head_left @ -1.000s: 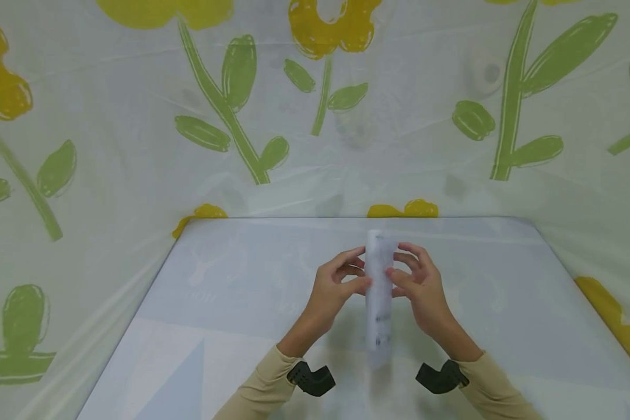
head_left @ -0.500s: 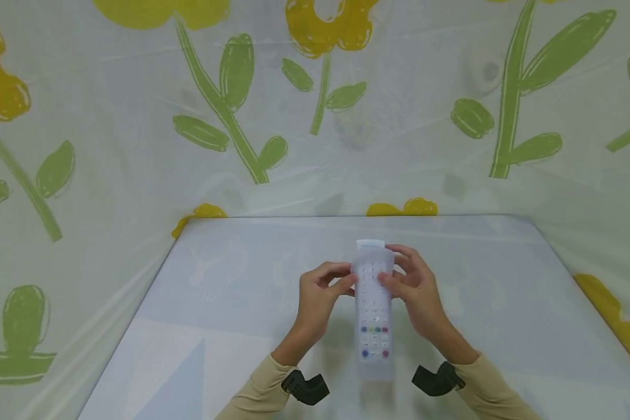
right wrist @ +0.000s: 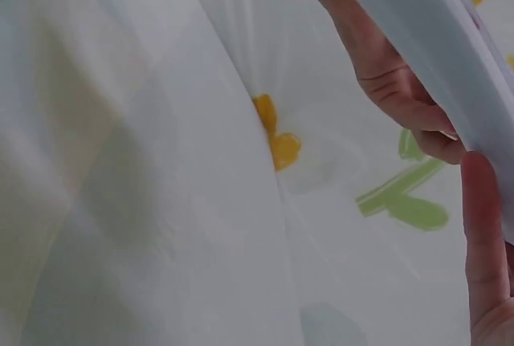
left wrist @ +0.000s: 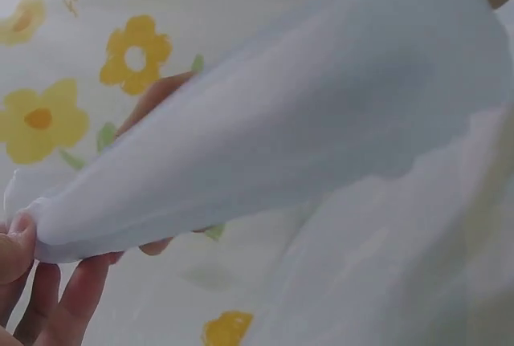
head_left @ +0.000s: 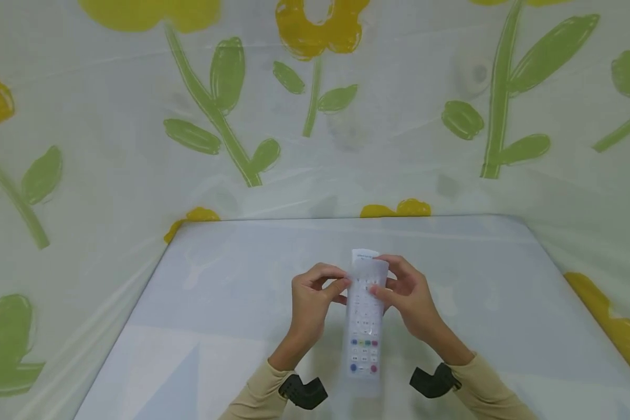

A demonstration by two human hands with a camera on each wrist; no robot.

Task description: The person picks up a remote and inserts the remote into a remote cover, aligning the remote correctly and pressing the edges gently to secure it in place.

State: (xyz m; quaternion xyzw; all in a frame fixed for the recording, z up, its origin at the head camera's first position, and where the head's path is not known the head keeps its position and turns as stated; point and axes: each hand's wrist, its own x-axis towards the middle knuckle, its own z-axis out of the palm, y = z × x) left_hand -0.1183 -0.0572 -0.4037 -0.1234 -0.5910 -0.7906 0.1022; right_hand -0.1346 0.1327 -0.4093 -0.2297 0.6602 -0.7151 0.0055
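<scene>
Over the middle of a pale counter (head_left: 231, 280), a white remote control (head_left: 364, 254) is held between two hands, its length running from far to near. A translucent cover (head_left: 366, 315) encloses most of it; the far end of the remote projects bare from the cover's mouth, while the cover extends past the near end. A row of small coloured buttons shows through the near half, with one blue and one red button below it. The left hand (head_left: 307, 303) pinches the left edge near the far end between thumb and fingers. The right hand (head_left: 412, 300) grips the right side, thumb on the button face. Each wrist bears a black device (head_left: 303, 392) beside a beige sleeve (head_left: 257, 391). Beyond the counter hangs a white sheet (head_left: 399, 116) printed with yellow flowers and green stems.
</scene>
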